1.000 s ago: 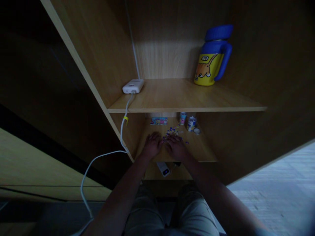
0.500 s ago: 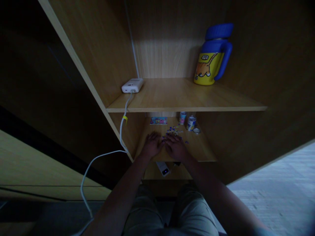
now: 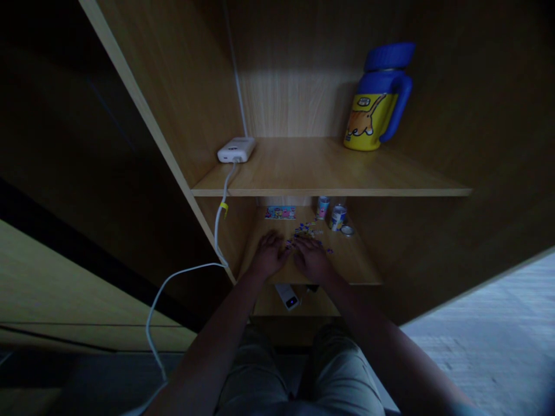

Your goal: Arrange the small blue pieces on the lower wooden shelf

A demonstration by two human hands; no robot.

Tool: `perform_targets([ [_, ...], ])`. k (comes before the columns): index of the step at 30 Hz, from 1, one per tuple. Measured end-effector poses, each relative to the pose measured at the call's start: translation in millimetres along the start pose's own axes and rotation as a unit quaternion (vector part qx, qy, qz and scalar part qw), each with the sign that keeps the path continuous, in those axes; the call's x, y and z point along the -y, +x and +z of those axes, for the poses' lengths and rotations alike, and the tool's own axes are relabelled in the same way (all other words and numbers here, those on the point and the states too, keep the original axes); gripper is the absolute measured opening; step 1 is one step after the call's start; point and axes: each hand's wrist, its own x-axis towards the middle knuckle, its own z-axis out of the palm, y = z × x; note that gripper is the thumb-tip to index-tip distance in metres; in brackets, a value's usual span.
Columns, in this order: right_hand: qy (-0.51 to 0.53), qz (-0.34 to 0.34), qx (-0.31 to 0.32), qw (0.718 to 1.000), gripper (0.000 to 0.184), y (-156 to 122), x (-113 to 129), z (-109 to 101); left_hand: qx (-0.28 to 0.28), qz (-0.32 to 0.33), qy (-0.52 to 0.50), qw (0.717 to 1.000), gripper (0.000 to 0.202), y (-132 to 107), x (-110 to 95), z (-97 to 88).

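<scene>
Lower shelf (image 3: 359, 267): my left hand (image 3: 267, 257) and right hand (image 3: 311, 260) lay side by side, fingers bent over scattered puzzle pieces (image 3: 309, 231); grip unclear; sorting step, I judged; next calls for a fine pinch.

dim wooden shelf unit (image 3: 329, 185), pale floor (image 3: 489, 323) right

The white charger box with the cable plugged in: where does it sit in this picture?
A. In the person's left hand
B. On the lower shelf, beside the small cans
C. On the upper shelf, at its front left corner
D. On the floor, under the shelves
C: the white charger box lies at the front left corner of the upper shelf, and its white cable hangs down over the edge.
</scene>
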Motion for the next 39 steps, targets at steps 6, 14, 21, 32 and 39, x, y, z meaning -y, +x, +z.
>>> perform_targets([
  [6,-0.01,0.102,-0.154,0.983,0.039,-16,-42,-23,0.007,-0.012,0.008,1.0,0.056,0,-1,-0.1],
  [14,-0.126,0.145,-0.078,0.978,0.03,-50,-105,-45,0.013,0.001,0.005,1.0,0.053,2,-2,-1.8],
  [21,-0.143,0.111,-0.043,0.983,0.043,-17,-99,-40,0.008,-0.007,0.013,1.0,0.058,2,0,1.5],
  [32,-0.135,0.062,0.006,0.989,0.041,9,-97,-28,-0.008,0.006,0.008,1.0,0.06,2,3,0.4],
  [39,-0.138,0.065,0.023,0.988,0.038,7,-98,-28,-0.018,0.006,0.013,1.0,0.06,1,3,-1.2],
])
